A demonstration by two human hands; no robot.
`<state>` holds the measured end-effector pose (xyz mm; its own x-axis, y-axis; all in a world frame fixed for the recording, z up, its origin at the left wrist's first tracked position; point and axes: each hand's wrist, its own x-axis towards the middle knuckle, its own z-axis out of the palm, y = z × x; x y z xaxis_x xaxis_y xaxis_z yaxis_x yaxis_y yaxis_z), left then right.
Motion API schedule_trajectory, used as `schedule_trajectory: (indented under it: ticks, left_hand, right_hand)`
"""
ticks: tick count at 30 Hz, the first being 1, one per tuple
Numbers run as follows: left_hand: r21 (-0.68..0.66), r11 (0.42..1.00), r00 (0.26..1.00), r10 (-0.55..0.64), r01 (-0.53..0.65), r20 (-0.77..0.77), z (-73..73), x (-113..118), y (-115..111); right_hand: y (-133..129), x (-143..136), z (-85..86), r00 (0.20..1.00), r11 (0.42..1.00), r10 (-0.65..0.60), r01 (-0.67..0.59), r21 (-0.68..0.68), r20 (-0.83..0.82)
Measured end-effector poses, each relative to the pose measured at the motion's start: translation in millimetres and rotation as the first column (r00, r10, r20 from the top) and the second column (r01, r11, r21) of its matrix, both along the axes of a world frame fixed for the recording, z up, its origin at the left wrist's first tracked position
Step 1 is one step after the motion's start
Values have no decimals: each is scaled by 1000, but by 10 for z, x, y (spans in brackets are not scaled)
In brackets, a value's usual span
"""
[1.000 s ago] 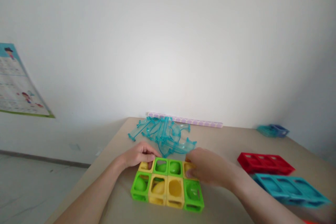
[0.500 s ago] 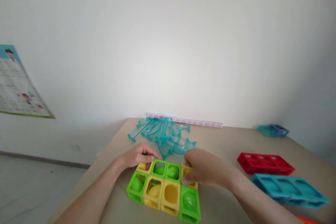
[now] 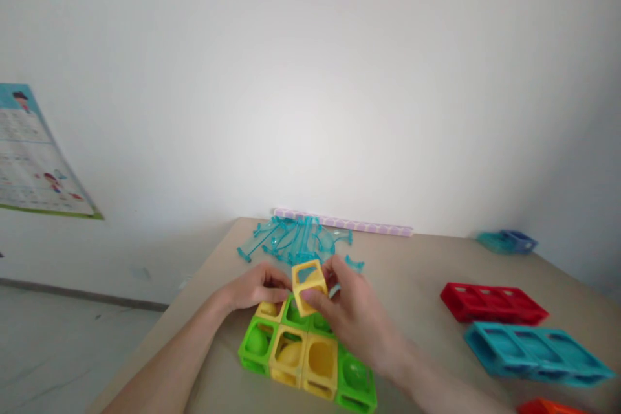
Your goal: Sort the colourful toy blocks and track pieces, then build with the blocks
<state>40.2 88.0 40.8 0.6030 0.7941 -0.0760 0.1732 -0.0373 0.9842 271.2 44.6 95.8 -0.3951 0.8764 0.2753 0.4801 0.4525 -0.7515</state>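
Between the thumb and fingers of my right hand [image 3: 356, 307] is a yellow hollow cube block [image 3: 309, 286], tilted and raised over the back row of a block assembly. That assembly of green and yellow cube blocks [image 3: 320, 365] lies on the table, two rows deep, with rounded shapes inside the cubes. My left hand [image 3: 257, 288] has its fingers curled at the back left corner, against the yellow corner block [image 3: 270, 310]. The raised cube and my right hand cover part of the back row's right end.
Translucent teal track pieces [image 3: 295, 242] are heaped behind my hands, before a purple patterned strip [image 3: 344, 223] along the wall. To the right lie a red block row [image 3: 493, 303], a blue block row [image 3: 538, 352] and an orange piece [image 3: 546, 407]. Blue pieces [image 3: 517, 241] sit at the far right.
My right hand has lifted the yellow cube off the back row's right end and moved it left and up. My left hand stays at the back left corner.
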Motion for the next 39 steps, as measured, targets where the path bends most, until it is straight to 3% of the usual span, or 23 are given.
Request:
schedule_trajectory:
  ticks: [3, 7, 13, 19, 22, 33, 39]
  left_hand:
    - [-12, 999, 999, 51, -51, -6, -2, 14, 1]
    - [61, 995, 995, 84, -81, -50, -29, -8, 26]
    - [227, 970, 982, 119, -84, -145, -23, -16, 21]
    - [256, 965, 987, 87, -50, -137, -42, -15, 18]
    - [271, 962, 988, 68, -27, -141, -37, -19, 20]
    - [247, 969, 991, 48, -17, -122, -88, -44, 59]
    - [98, 983, 985, 150, -158, 80, -67, -76, 58]
  right_hand:
    - [-51, -144, -259, 959, 970, 148, -188, -154, -241]
    - [-36, -188, -394, 939, 963, 153, -212, -166, -307]
    - [-58, -150, -281, 964, 964, 195, -222, -144, -180]
    - [-143, -115, -221, 900, 906, 421, -424, 1, -114]
    - [-152, -96, -215, 885, 887, 461, -461, 25, -56]
    - [-161, -68, -245, 885, 882, 463, -466, 66, 59]
    - [-117, -72, -220, 865, 864, 502, -501, 47, -13]
